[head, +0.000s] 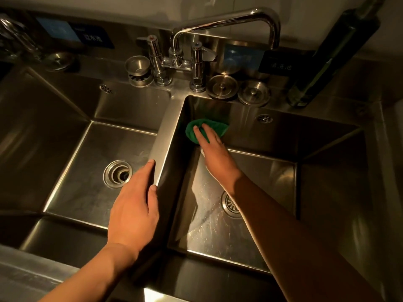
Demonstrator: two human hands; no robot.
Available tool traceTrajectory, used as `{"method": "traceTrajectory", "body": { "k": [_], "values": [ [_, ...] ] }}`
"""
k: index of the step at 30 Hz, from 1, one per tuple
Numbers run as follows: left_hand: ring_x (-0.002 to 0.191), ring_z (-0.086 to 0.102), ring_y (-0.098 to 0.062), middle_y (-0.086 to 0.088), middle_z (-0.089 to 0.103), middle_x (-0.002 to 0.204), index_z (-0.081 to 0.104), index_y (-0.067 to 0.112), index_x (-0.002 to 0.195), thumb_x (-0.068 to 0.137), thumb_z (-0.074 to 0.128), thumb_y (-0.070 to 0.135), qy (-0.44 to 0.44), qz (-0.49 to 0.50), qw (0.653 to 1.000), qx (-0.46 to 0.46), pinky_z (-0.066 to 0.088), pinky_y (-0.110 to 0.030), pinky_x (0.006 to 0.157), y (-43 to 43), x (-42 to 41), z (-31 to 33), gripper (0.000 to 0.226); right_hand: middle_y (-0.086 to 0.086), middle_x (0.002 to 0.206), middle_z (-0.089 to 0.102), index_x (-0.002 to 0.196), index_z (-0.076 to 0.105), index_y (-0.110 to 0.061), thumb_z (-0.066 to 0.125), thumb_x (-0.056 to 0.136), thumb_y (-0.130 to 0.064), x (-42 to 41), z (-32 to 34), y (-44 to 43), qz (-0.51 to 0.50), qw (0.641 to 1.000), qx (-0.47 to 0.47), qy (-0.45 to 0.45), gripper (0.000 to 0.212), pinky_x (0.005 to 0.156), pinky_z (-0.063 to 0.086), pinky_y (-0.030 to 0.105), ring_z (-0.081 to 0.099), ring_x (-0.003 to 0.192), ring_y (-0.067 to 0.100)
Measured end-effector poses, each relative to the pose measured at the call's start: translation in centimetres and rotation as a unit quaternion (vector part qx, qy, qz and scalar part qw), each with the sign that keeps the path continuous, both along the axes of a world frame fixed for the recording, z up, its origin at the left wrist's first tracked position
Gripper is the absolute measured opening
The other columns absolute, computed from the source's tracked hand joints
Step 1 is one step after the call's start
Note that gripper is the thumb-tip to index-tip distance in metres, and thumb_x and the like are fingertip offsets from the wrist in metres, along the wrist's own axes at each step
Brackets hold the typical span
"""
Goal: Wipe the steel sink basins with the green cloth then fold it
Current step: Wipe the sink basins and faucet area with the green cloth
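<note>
Plainly, from the head view, both basins are brushed steel with flat walls and sharp square corners; the right basin has faint streaks and glints across its floor around a round slotted drain; the left basin is duller, with a ringed open drain. A narrow steel divider runs between them; behind it stands a chrome faucet with a tall squared spout and two lever taps; two round steel strainer lids sit on the back ledge beside a dark bottle.

The right hand reaches forward and down into the right basin, forearm extended, palm turned toward the back wall; its fingers lie straight and slightly apart, pressing flat rather than gripping. The green cloth, soft and bunched into a rounded pad, sits under those fingertips against the back wall near the basin's left rear corner; its edges show above and on both sides of the fingers.

The left hand rests palm-down on the divider, fingers straight and close together, thumb lying along the edge on the right-basin side.
</note>
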State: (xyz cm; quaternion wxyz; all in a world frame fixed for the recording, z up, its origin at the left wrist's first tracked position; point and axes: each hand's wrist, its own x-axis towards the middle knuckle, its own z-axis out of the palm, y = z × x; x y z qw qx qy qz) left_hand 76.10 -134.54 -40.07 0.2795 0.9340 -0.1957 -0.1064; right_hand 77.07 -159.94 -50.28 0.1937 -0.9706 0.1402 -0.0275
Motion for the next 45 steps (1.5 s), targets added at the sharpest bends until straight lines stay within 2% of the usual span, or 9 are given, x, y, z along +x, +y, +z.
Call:
{"method": "traceTrajectory", "body": {
  "k": [5,9,12,16,22,29,33,38,45],
  "values": [
    [0.136,0.045,-0.005,0.023,0.043,0.153,0.026,0.049,0.155,0.103,0.042,0.033,-0.009,0.003,1.000,0.004,0.037,-0.027,0.105,0.0,-0.1,0.1,0.057,0.008,0.166,0.021,0.159,0.028,-0.019,0.036,0.082,0.017,-5.3,-4.7,3.4,0.088,0.981,0.068,0.158,0.085,0.124,0.021,0.037,0.019,0.153,0.030],
    [0.137,0.044,-0.004,0.024,0.042,0.154,0.025,0.050,0.155,0.103,0.042,0.034,-0.009,0.002,1.000,0.004,0.037,-0.026,0.104,0.1,0.0,-0.2,0.057,-0.002,0.151,0.047,0.145,0.051,-0.024,0.050,0.094,-0.032,-10.3,-8.1,5.5,0.087,0.973,0.077,0.201,0.052,0.118,0.029,0.039,0.037,0.142,0.018],
    [0.137,0.045,-0.005,0.024,0.042,0.154,0.025,0.049,0.156,0.103,0.042,0.033,-0.009,0.001,1.000,0.003,0.037,-0.027,0.106,0.1,0.0,-0.1,0.057,-0.006,0.149,0.049,0.139,0.056,-0.026,0.047,0.090,-0.043,-10.7,-9.0,5.4,0.045,0.983,0.025,0.174,0.053,0.116,0.025,0.041,0.035,0.142,0.017],
    [0.137,0.046,-0.006,0.025,0.042,0.153,0.024,0.049,0.156,0.103,0.042,0.031,-0.012,-0.004,1.000,0.003,0.039,-0.029,0.106,0.0,0.0,0.0,0.058,-0.002,0.162,0.032,0.151,0.042,-0.029,0.052,0.091,-0.043,-8.2,-9.0,4.7,-0.022,0.989,0.043,0.140,0.062,0.121,0.018,0.047,0.023,0.151,0.023],
    [0.135,0.044,-0.003,0.025,0.040,0.154,0.023,0.048,0.157,0.103,0.041,0.031,-0.018,-0.008,1.000,0.011,0.036,-0.025,0.103,0.0,0.1,-0.2,0.059,-0.005,0.169,-0.005,0.159,0.006,-0.039,0.047,0.088,-0.070,-4.0,-9.7,4.6,-0.040,0.974,0.028,0.223,0.087,0.121,0.010,0.063,-0.005,0.156,0.029],
    [0.125,0.032,0.018,0.029,0.040,0.153,0.024,0.051,0.155,0.103,0.043,0.031,-0.026,0.001,1.000,-0.001,0.025,-0.013,0.102,0.1,0.1,-0.7,0.059,0.006,0.168,-0.017,0.161,-0.001,-0.030,0.043,0.088,-0.074,-6.0,-12.2,6.7,0.003,0.971,-0.041,0.237,0.096,0.119,0.006,0.067,-0.015,0.153,0.038],
    [0.136,0.043,0.001,0.024,0.042,0.154,0.024,0.047,0.156,0.103,0.042,0.030,-0.020,-0.001,1.000,-0.003,0.032,-0.023,0.108,0.1,0.0,-0.6,0.059,0.006,0.167,-0.021,0.161,-0.001,-0.029,0.026,0.087,-0.080,-8.6,-12.5,7.5,0.048,0.971,-0.043,0.230,0.094,0.119,0.003,0.066,-0.020,0.152,0.037],
    [0.134,0.049,-0.010,0.020,0.045,0.152,0.024,0.045,0.156,0.102,0.042,0.031,-0.015,-0.005,1.000,-0.010,0.041,-0.032,0.106,0.1,0.1,-0.4,0.059,0.005,0.170,-0.008,0.158,0.028,-0.031,0.042,0.084,-0.072,-14.0,-12.5,10.0,0.146,0.962,-0.062,0.224,0.086,0.119,0.008,0.064,-0.014,0.154,0.036],
    [0.131,0.050,-0.011,0.019,0.046,0.150,0.027,0.042,0.156,0.102,0.041,0.031,-0.025,-0.009,1.000,-0.015,0.040,-0.031,0.104,0.0,0.0,-0.2,0.057,0.001,0.169,0.001,0.160,0.021,-0.034,0.047,0.095,-0.055,-23.0,-12.1,6.1,0.330,0.911,-0.058,0.240,0.073,0.123,0.001,0.058,-0.006,0.155,0.035]
  ]
}}
